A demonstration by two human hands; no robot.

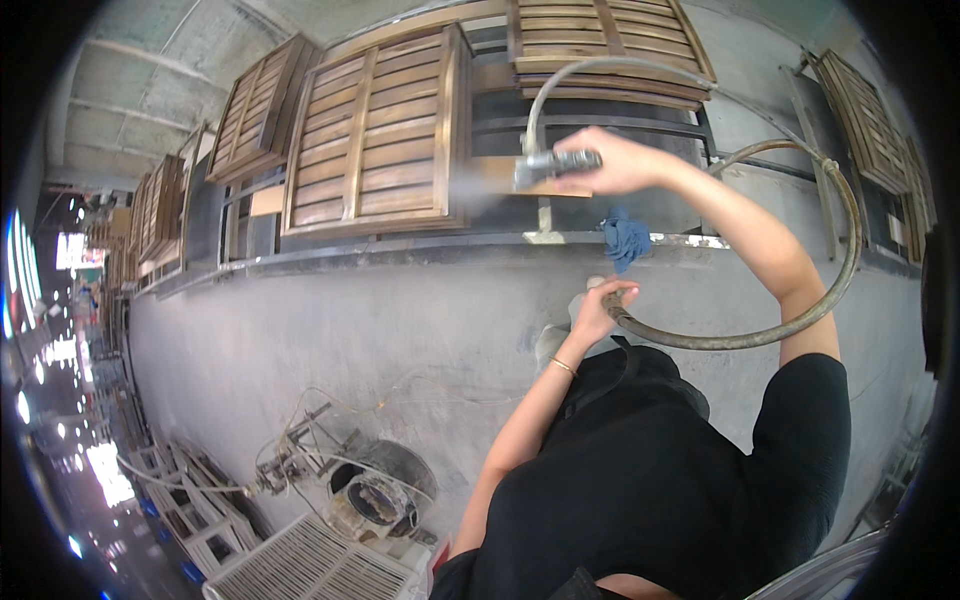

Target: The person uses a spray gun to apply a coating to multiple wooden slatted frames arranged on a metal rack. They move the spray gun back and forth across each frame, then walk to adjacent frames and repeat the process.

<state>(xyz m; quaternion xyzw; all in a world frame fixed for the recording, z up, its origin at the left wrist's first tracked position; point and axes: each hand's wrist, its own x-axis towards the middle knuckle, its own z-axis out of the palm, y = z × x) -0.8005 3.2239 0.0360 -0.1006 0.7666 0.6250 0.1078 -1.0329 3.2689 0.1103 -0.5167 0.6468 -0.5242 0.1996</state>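
My right hand [622, 162] is closed around a spray gun [540, 168], held out in front of me with its nozzle toward the left. A pale blurred mist spreads from the nozzle toward the near right edge of a brown slatted wooden panel [370, 135]. The gun does not touch the wood. Lower down, close to my body, my left hand [597, 308] grips a worn hose [740, 341], which loops round my right arm. A thinner tube arches above the gun. Between my hands, a crumpled blue cloth [626, 240] hangs at the edge of the metal rack.
More slatted panels [262, 108] stand along the dark metal rack [340, 257], with a stack [612, 45] behind the gun and others at far right. On the floor at lower left sit a grimy round machine [385, 490], a pale slatted panel [310, 565] and piled frames [200, 510].
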